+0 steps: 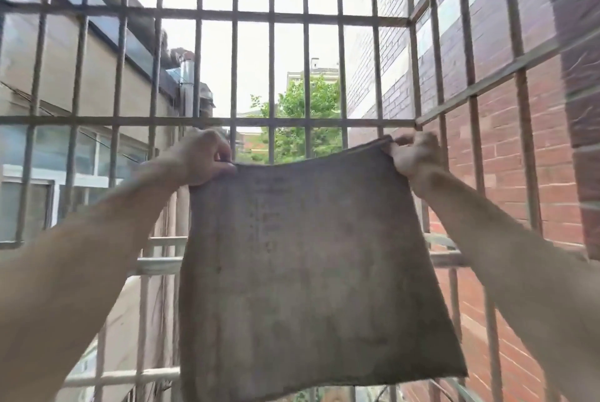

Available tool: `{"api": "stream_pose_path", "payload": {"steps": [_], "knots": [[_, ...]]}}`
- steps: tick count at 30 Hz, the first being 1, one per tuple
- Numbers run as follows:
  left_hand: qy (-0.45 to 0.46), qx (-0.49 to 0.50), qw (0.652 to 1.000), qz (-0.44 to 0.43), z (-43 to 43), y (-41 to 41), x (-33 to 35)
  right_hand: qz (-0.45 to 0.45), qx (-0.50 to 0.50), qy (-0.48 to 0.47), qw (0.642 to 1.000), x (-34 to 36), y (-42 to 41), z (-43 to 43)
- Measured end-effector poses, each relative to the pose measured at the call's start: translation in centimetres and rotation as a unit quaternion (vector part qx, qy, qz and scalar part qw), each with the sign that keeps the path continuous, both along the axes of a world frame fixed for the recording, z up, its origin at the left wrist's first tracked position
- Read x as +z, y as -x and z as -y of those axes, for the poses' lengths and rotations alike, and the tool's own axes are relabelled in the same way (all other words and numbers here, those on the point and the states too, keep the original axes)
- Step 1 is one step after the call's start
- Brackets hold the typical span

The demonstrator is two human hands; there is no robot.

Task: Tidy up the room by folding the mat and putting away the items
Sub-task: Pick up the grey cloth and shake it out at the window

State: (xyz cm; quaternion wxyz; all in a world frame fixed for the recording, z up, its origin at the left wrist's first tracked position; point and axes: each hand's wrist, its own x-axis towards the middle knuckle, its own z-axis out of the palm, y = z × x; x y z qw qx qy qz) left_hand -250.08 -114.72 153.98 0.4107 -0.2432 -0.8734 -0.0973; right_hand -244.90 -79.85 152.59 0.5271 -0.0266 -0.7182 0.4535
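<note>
A grey-brown mat [308, 271] hangs flat in front of me, roughly square, its lower edge loose near the bottom of the view. My left hand [204, 158] pinches its upper left corner. My right hand [410, 158] grips the upper right corner, held a little higher. Both arms are stretched out forward toward a barred metal grille [233, 15]. The mat hides what lies behind and below it.
The grille wraps around the front and the right side [470, 96]. A red brick wall [506, 148] stands close on the right beyond the bars. A beige building [97, 76] is on the left and a green tree [305, 115] is far ahead.
</note>
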Motion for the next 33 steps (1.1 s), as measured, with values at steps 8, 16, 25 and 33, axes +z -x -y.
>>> {"api": "stream_pose_path", "payload": {"steps": [8, 16, 25, 33], "knots": [[0.029, 0.018, 0.99, 0.138, -1.2, 6.3, -6.4, 0.23, -0.014, -0.052, 0.972, -5.2, 5.1, -1.0], [0.047, -0.016, 0.977, 0.209, -2.3, 5.0, -8.2, 0.335, 0.072, -0.099, 0.934, -6.5, 4.4, -0.2], [-0.069, -0.158, 0.967, 0.19, -3.1, -0.4, -8.6, 0.213, 0.161, -0.095, 0.959, -6.3, -0.4, 2.3], [-0.109, -0.178, 0.964, 0.167, -3.6, -4.2, -10.7, 0.152, 0.181, -0.088, 0.968, -8.2, -3.6, 4.2]]}}
